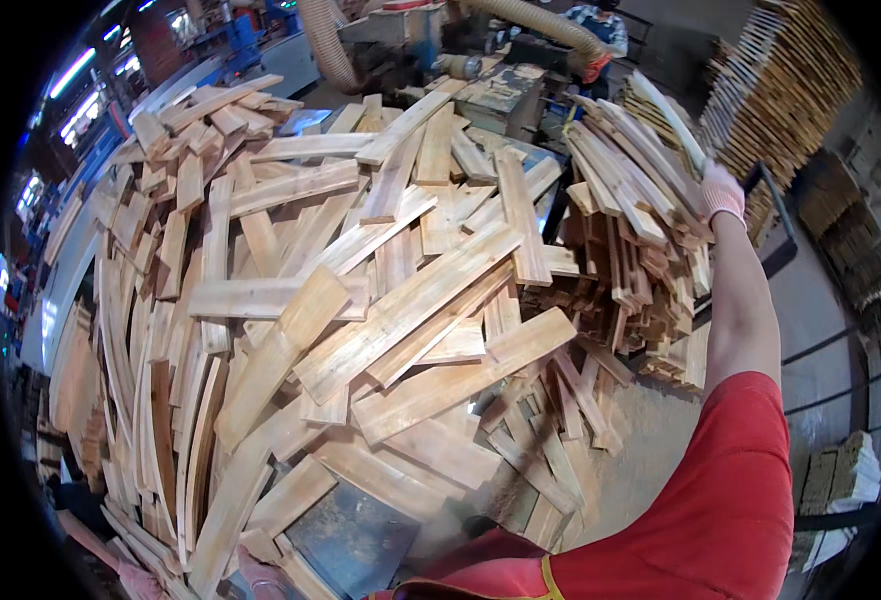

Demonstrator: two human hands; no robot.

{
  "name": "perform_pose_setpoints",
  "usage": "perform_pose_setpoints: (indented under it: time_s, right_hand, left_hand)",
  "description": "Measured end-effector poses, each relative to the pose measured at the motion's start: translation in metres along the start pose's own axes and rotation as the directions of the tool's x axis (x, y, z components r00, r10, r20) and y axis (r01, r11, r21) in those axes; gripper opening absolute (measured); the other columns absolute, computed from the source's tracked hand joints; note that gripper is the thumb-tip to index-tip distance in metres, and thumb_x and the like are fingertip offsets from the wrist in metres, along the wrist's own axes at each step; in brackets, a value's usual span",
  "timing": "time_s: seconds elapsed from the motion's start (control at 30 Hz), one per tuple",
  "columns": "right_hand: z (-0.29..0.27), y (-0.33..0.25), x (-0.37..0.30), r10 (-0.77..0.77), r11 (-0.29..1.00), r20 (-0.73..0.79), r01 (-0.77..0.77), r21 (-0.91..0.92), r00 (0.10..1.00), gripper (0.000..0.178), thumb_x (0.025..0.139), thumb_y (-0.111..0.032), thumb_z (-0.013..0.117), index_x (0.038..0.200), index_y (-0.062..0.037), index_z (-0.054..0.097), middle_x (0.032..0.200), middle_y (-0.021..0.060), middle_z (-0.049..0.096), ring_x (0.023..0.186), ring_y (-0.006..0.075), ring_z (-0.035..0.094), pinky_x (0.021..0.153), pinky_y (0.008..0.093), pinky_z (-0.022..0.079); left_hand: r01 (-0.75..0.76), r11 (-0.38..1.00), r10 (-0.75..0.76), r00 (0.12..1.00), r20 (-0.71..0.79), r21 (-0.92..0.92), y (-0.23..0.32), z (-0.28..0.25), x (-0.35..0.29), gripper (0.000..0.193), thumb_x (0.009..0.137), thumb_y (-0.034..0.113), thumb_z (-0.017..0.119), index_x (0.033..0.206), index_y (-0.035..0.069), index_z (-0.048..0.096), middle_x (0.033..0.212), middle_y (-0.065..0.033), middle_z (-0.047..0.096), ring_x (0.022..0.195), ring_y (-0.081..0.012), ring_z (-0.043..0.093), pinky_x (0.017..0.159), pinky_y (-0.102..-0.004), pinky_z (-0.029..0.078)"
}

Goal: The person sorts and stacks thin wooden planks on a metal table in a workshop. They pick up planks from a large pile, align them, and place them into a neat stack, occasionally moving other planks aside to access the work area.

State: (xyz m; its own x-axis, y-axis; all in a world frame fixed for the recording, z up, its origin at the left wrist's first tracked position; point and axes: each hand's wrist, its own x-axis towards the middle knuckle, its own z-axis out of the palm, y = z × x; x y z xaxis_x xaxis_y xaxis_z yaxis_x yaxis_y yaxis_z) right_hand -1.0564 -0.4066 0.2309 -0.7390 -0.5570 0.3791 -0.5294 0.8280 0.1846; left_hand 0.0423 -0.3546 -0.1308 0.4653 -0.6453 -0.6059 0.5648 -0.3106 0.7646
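Observation:
My right arm, in a red sleeve, reaches out to the far right. My right hand, in a pale pink glove, is closed round the near end of a narrow wooden board, which slants up and away beside a stack of boards. At the lower edge my left hand, also gloved, is next to the ends of boards in the big pile. It is cut off by the picture's edge and its fingers are unclear. Before me lies a large, jumbled heap of pale wooden boards.
Another person's gloved hand is by boards at the lower left. A dark metal surface shows under the pile. Beyond stand a machine with ribbed hoses, another person and a tall stack of slats. A metal rail runs at right.

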Motion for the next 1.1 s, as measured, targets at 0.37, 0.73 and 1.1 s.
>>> perform_pose_setpoints:
  time_s: [0.37,0.73,1.1]
  right_hand:
    - [0.022,-0.224,-0.202,-0.617,0.411,0.004,0.318,0.854,0.787,0.061,0.109,-0.025,0.059,0.166,-0.0120,0.038,0.159,0.0153,0.053,0.147,0.0317,0.050,0.124,0.0396,0.038]
    - [-0.173,-0.354,-0.653,-0.912,-0.367,-0.250,0.371,0.853,-0.326,0.053,0.096,-0.014,0.071,0.147,-0.0034,0.061,0.138,0.0165,0.069,0.132,0.0285,0.064,0.115,0.0388,0.046]
    - [-0.212,-0.350,-1.044,-0.598,0.700,-0.006,-0.526,0.482,-0.801,0.070,0.101,-0.032,0.072,0.156,-0.0082,0.038,0.121,0.0103,0.061,0.111,0.0247,0.062,0.099,0.0367,0.053]
  left_hand:
    - [-0.371,0.928,0.372,0.928,0.021,-0.023,0.005,-0.152,-0.016,0.050,0.097,0.019,0.066,0.143,-0.001,0.061,0.130,-0.0227,0.071,0.122,-0.0382,0.067,0.105,-0.0456,0.055]
    - [-0.193,0.942,0.144,0.972,-0.186,-0.276,-0.005,-0.093,-0.158,0.037,0.087,0.004,0.076,0.122,-0.002,0.065,0.109,-0.0161,0.071,0.100,-0.0285,0.070,0.087,-0.0417,0.059]
    - [-0.092,0.840,0.203,0.967,-0.152,0.535,-0.009,-0.348,-0.418,0.043,0.083,0.027,0.080,0.120,0.007,0.070,0.106,-0.0136,0.072,0.097,-0.0236,0.070,0.087,-0.0391,0.056]
